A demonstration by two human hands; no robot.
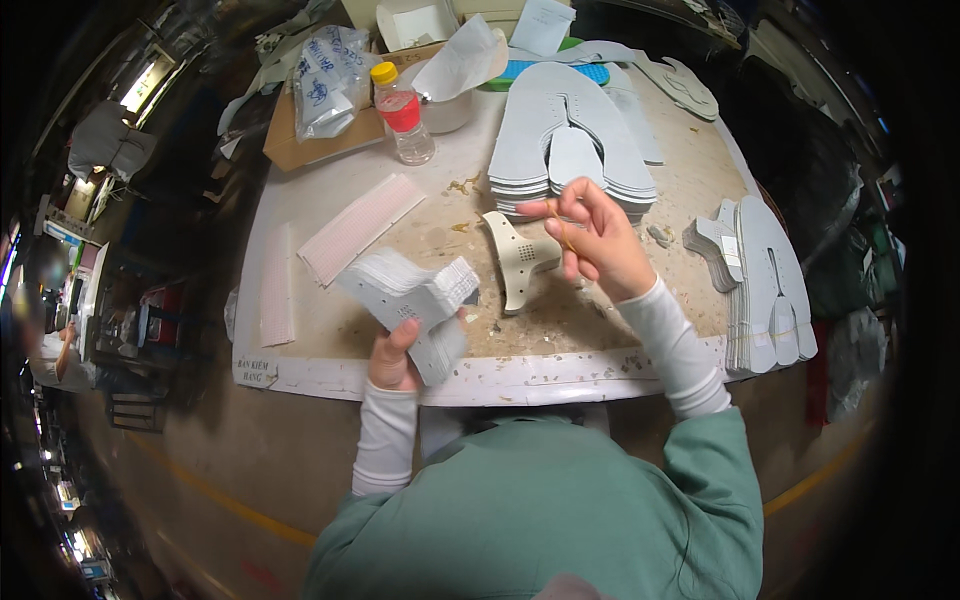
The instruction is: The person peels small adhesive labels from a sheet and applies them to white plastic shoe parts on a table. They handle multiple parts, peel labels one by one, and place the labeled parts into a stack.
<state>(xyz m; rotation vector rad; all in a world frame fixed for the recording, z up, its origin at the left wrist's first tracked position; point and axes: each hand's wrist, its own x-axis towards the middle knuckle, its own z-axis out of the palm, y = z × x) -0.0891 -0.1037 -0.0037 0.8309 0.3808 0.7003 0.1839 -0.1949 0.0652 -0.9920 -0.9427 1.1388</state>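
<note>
My left hand (pixel 393 358) is closed on a thick stack of pale grey cut shoe pieces (pixel 408 302), thumb on top, held tilted over the table's near edge. The pieces have small punched holes and curved arms. My right hand (pixel 612 245) is raised to the right of it, with a thin yellowish rubber band (pixel 566 240) stretched between its bent fingers. Just left of that hand lies a cream, perforated piece (pixel 517 265) of similar shape. Behind the hand stands a tall pile of larger grey shoe upper pieces (pixel 530 110).
At the right edge sit banded bundles of grey pieces (pixel 757 285). Pink-lined strips (pixel 362 226) lie at left. Behind them are a bottle with a yellow cap (pixel 402 115), a cardboard box (pixel 300 150) and a plastic bag (pixel 332 80). Several rubber bands and scraps dot the table (pixel 460 225).
</note>
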